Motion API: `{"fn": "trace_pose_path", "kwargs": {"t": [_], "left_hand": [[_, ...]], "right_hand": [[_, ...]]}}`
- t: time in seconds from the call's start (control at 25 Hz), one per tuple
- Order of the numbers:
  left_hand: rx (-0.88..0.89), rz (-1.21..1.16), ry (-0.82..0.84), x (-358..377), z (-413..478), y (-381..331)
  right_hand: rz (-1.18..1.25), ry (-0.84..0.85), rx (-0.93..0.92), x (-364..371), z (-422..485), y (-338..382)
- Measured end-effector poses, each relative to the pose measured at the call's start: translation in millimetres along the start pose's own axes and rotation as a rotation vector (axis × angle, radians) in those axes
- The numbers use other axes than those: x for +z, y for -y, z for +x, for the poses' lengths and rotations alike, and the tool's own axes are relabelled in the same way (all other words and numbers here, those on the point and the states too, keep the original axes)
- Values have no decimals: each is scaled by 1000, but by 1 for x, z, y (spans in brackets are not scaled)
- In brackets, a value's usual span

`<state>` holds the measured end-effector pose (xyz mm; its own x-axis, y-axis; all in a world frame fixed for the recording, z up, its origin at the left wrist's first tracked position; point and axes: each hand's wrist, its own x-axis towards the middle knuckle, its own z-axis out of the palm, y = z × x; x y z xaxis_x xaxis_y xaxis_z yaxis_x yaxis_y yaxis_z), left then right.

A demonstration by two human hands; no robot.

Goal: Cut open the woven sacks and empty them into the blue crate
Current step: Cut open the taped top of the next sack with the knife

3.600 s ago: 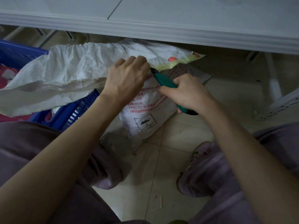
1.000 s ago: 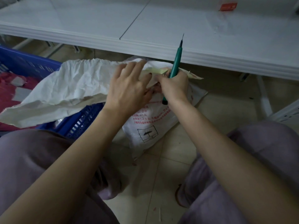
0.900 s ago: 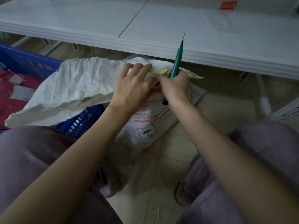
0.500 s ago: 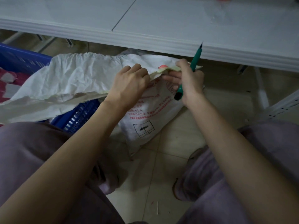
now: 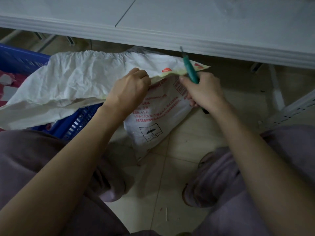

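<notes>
left hand (image 5: pixel 129 89) grips the cut edge of the woven sack (image 5: pixel 81 82), draped over the blue crate (image 5: pixel 76 121); right hand (image 5: pixel 202 91) clenches a green cutter (image 5: pixel 190 68), blade up.

One head-worn camera (the only view) looks forward and steeply down from close above. The table (image 5: pixel 187 17) edge crosses 12 o'clock; the tiled floor (image 5: pixel 170 176) lies toward 6 o'clock.

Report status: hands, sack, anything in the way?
Left hand grips sack flap; right hand holds green cutter, blade up. Sack beside blue crate, not emptied. Table edge overhead, near blade tip.
</notes>
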<state>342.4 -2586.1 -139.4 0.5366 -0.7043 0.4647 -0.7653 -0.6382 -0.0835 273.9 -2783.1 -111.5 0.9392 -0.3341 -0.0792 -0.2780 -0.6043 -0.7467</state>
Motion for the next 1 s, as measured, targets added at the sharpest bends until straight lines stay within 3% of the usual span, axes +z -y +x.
{"fn": "trace_pose_path", "kwargs": {"t": [0.12, 0.24, 1.0], "left_hand": [[17, -46, 8, 6, 4, 4], [38, -33, 14, 8, 7, 3], [85, 9, 95, 10, 2, -7]], "right_hand": [[-282, 215, -129, -18, -25, 5], [-443, 312, -136, -22, -35, 6], [-532, 314, -165, -8, -23, 17]]}}
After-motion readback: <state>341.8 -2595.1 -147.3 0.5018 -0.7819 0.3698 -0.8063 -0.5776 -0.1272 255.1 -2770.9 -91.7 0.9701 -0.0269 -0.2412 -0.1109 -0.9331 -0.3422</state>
